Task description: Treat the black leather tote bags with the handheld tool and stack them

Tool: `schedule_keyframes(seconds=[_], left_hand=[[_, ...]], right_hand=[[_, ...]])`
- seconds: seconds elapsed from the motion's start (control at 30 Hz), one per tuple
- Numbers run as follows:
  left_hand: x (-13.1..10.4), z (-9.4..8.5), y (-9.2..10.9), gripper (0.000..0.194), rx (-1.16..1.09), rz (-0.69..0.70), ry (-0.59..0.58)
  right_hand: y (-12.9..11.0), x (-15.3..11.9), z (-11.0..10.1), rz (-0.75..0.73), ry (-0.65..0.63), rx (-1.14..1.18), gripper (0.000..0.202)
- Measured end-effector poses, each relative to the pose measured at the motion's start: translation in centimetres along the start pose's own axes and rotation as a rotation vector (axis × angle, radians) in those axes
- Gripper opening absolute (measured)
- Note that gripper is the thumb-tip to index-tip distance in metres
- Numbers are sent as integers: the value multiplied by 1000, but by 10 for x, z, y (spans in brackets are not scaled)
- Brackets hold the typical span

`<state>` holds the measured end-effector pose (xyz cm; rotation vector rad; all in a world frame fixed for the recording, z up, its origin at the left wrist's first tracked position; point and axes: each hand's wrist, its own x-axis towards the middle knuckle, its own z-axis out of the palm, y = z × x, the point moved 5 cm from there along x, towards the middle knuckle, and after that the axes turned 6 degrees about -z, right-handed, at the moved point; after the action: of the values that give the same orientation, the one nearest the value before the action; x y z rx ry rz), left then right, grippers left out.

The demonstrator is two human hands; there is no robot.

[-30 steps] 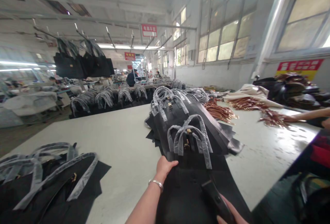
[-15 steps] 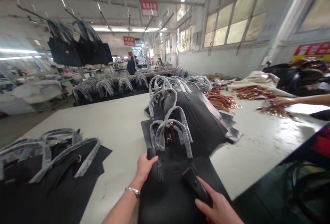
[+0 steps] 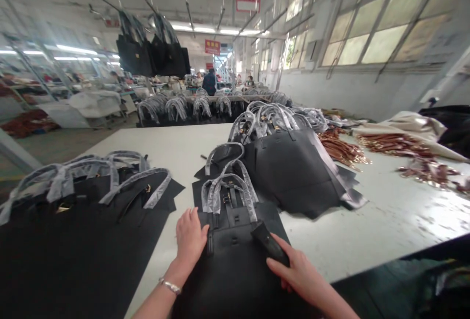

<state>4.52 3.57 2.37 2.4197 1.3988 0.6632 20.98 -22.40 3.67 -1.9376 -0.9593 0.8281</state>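
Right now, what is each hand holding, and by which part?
The right hand holds a black handheld tool by its near end. The left hand touches the black bag panel at its left edge; whether it grips cannot be told.

The near end of the black panel [image 3: 235, 270] is cut off by the bottom edge; whether the left hand [image 3: 191, 236] grips its side or only presses it cannot be told. The right hand [image 3: 299, 265] partly covers the black tool [image 3: 270, 243]. The pile of black bags [image 3: 73, 250] at left is cut off at two edges. Far away, lettering on the smaller red sign [image 3: 212, 47] (the lower one) is too small to read. The right-hand brown straps [image 3: 428, 171] are blurred.
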Motion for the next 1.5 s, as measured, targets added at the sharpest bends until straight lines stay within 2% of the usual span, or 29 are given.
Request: schedule_keyframes(seconds=[0.03,0.07,0.17,0.23,0.3,0.5,0.67,0.93,1.0,1.17,1.27,1.4,1.5], left_hand=[[-13,1,14,47,-13,92,5],[-27,5,29,48,-51,191,-41],[-73,27,74,54,-166,441,-332],[-95,37,92,56,-188,540,-455],[-107,41,100,52,-188,592,-489],[-107,39,96,48,-160,624,-466],[-106,38,95,48,-146,655,-441],[-106,38,94,49,-107,665,-420],[-106,38,94,48,-111,665,-422],[-106,36,94,49,-138,666,-423],[-106,37,94,49,-134,662,-425],[-107,39,95,49,-123,664,-424],[-107,39,94,49,-131,670,-423]], right_hand=[[5,-2,-8,29,20,-16,66],[11,-5,-17,54,33,-35,64],[24,-8,-40,122,32,-65,56],[27,-4,-49,173,16,-48,46],[23,5,-53,216,-9,-11,39],[6,38,-57,273,-98,51,40],[8,39,-65,375,-187,24,44],[3,73,-56,353,-186,57,35],[1,72,-58,356,-192,40,35],[2,49,-68,413,-222,-18,38],[3,56,-65,408,-198,5,37],[6,87,-60,347,-84,25,35],[8,97,-61,327,-16,4,35]])
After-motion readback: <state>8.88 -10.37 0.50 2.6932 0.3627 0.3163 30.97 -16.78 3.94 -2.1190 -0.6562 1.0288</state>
